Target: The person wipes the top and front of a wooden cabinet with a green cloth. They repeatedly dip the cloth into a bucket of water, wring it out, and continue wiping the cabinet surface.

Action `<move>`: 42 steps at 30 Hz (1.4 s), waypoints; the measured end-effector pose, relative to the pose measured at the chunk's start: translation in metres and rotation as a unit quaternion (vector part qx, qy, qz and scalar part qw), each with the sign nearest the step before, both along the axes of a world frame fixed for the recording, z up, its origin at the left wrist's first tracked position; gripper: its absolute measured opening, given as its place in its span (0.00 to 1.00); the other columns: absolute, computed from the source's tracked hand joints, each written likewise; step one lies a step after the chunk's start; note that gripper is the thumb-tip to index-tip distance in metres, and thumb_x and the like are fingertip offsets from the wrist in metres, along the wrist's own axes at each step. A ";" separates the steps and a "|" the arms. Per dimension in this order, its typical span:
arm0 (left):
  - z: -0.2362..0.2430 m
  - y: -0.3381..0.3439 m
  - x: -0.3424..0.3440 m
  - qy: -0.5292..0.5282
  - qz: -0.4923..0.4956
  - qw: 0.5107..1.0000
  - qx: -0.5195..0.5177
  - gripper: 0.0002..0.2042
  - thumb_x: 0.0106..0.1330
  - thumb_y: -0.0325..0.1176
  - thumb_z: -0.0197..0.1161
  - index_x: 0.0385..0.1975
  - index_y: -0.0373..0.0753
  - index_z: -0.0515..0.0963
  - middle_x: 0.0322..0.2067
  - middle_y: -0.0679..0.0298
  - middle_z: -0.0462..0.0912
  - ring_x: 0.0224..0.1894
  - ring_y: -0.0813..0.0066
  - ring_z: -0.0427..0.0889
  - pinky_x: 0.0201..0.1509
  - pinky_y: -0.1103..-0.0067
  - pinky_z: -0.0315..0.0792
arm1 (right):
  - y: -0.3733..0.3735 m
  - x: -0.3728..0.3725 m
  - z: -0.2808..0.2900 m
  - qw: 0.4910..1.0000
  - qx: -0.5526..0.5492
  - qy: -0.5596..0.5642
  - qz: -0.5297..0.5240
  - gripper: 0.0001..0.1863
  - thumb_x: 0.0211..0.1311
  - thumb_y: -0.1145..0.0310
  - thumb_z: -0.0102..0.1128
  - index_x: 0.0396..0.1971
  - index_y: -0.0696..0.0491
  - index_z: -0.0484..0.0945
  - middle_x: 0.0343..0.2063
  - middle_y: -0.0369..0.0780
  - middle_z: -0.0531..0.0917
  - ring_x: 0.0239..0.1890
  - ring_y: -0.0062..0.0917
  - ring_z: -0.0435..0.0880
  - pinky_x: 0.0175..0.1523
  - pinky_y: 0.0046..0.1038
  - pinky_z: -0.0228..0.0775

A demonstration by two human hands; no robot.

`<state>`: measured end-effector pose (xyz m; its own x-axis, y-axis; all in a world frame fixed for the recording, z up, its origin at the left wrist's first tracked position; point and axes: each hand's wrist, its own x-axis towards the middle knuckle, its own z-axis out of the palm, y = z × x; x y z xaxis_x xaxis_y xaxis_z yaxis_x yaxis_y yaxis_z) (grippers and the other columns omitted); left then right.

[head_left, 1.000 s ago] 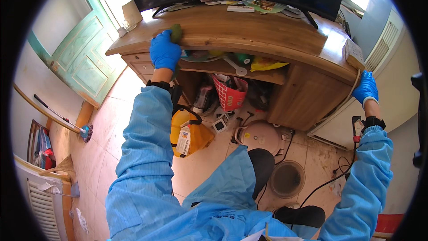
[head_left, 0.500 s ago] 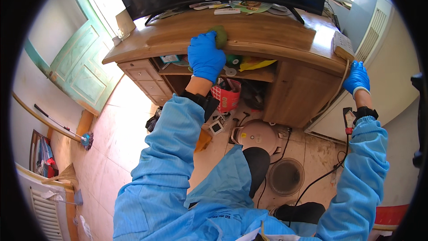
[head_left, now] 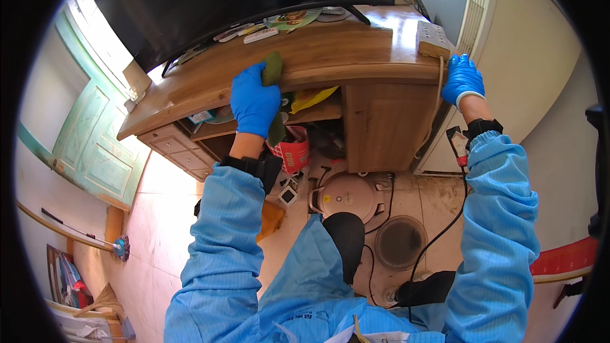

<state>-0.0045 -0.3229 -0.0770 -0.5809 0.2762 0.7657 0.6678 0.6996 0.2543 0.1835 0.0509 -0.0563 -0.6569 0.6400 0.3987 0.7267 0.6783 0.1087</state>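
My left hand (head_left: 255, 100), in a blue glove, is closed on a green cloth (head_left: 272, 68) at the front edge of the wooden TV cabinet (head_left: 330, 60). Part of the cloth lies on the top, and another part hangs below the edge beside the hand. My right hand (head_left: 464, 81), gloved in blue too, is at the cabinet's right corner with its fingers stretched out and nothing visible in them. Just left of those fingers a white power strip (head_left: 433, 39) sits on the cabinet top, its cable running down the side.
A large black television (head_left: 248, 0) stands on the cabinet, with a white remote (head_left: 261, 35) before it. Below are a red-and-white bag (head_left: 293, 152), a round pinkish appliance (head_left: 347, 197), a dark round lid-like thing (head_left: 400, 242) and cables. A white tall appliance (head_left: 515, 70) stands at right.
The view has shifted right, so the cabinet and television appear further left. My left hand still holds the cloth at the front edge; my right hand stays by the right corner.
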 end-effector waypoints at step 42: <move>-0.002 0.177 0.083 0.187 -0.210 0.944 -0.171 0.15 0.52 0.29 0.62 0.42 0.40 0.79 0.32 0.58 0.81 0.36 0.58 0.80 0.35 0.67 0.73 | 0.014 0.003 -0.008 0.999 0.000 -0.005 0.043 0.37 0.54 0.69 0.63 0.66 0.51 0.64 0.70 0.52 0.61 0.71 0.45 0.62 0.73 0.40 0.57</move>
<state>0.0783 -0.1455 -0.0790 -0.0712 0.6899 0.7204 0.9030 0.3513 -0.2472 0.1862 0.0653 -0.0639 -0.7134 0.5806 0.3925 0.6646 0.7382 0.1159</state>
